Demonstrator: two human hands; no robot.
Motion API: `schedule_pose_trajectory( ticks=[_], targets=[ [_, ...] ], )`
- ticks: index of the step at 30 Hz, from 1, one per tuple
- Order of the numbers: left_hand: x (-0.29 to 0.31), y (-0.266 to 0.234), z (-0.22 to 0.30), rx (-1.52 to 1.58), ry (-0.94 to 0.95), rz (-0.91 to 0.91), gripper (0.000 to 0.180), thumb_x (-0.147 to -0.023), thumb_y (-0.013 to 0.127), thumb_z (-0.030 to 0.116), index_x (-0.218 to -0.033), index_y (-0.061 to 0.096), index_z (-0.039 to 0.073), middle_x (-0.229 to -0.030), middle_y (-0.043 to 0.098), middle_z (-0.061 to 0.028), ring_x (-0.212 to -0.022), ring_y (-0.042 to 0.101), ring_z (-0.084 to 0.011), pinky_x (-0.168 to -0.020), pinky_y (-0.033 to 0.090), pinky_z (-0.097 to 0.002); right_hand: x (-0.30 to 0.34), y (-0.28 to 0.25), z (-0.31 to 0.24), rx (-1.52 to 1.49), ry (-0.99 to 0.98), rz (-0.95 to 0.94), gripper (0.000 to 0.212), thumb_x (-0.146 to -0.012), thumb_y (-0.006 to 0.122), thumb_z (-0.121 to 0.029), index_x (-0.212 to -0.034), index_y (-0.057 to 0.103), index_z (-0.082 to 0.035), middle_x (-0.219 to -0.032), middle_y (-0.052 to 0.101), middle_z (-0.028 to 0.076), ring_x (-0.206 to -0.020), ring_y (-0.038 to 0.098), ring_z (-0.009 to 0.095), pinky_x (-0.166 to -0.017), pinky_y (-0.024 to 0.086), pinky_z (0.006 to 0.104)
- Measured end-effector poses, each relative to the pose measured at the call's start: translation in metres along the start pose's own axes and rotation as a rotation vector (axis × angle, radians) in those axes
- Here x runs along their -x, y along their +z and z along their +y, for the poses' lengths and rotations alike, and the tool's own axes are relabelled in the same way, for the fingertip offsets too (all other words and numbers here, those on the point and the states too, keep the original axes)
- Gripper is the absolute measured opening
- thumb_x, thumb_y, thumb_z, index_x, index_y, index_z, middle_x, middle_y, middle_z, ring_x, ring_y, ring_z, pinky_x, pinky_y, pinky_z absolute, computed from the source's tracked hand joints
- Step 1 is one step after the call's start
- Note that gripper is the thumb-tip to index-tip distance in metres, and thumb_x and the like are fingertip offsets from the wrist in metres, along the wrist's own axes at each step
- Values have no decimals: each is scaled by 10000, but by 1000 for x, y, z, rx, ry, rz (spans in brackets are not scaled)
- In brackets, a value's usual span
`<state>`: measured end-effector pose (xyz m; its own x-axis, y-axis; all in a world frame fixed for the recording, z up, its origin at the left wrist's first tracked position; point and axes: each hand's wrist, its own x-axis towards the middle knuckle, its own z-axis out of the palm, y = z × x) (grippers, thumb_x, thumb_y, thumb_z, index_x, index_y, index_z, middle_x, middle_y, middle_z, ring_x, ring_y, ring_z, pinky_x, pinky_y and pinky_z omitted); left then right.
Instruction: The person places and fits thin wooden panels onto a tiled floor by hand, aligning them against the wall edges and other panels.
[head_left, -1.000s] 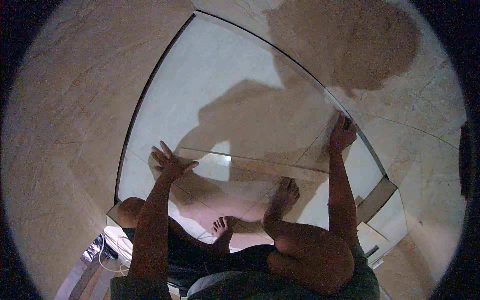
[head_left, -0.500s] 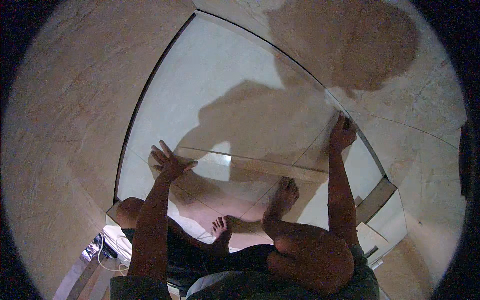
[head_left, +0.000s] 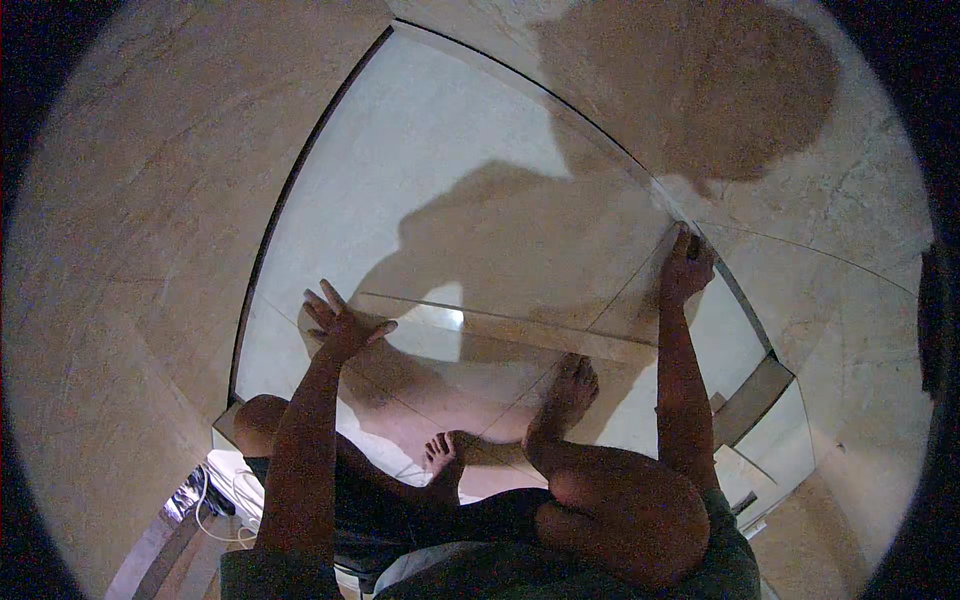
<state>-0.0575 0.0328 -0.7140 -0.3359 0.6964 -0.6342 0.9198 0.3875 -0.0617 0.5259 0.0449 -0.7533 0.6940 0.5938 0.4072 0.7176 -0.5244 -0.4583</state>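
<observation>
My left hand (head_left: 343,328) is spread over the pale tiled floor (head_left: 440,130), fingers apart and nothing in it. Over by the right wall, my right hand (head_left: 687,268) has its fingers curled together at the dark gap where floor meets wall. What it pinches there, if anything, is hidden. Between my two hands a long, narrow beige strip (head_left: 540,330) lies across the floor; neither hand touches it. My bare foot (head_left: 574,388) rests just on the near side of the strip.
Beige marbled walls (head_left: 140,230) rise around the floor, edged by a dark gap. A white cable (head_left: 203,510) coils at the lower left. A short tile piece (head_left: 752,400) and a small pale board (head_left: 742,478) lie at the right. My shadow covers the middle of the floor.
</observation>
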Motion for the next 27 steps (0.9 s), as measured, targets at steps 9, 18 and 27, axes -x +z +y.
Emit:
schedule_pose_trajectory(
  ticks=[9, 18, 27],
  targets=[
    [-6, 18, -8, -117, -22, 95, 1638, -448, 865, 708, -1508, -231, 113, -1543, -213, -323, -1446, -103, -520, -1109, 118, -713, 0, 11, 15, -26, 56, -26, 296, -824, 739, -340, -875, 700, -51, -845, 690, 136, -787, 630, 335, -727, 468, 452],
    [11, -9, 21, -167, 23, -19, 1569, -536, 817, 728, -1498, -217, 44, -1475, -157, -458, -1414, -46, -593, -1152, 76, -650, -10, -24, -7, -5, 192, -65, 266, -755, 805, -321, -821, 734, -74, -778, 684, 112, -755, 627, 306, -759, 450, 418],
    [-18, 16, -20, -166, 80, 100, 1576, -526, 823, 732, -1500, -235, 86, -1507, -169, -408, -1415, -49, -589, -1079, 140, -749, -8, -11, -9, -194, 166, -5, 264, -798, 764, -339, -834, 736, -79, -862, 705, 107, -843, 640, 306, -821, 444, 428]
  ],
)
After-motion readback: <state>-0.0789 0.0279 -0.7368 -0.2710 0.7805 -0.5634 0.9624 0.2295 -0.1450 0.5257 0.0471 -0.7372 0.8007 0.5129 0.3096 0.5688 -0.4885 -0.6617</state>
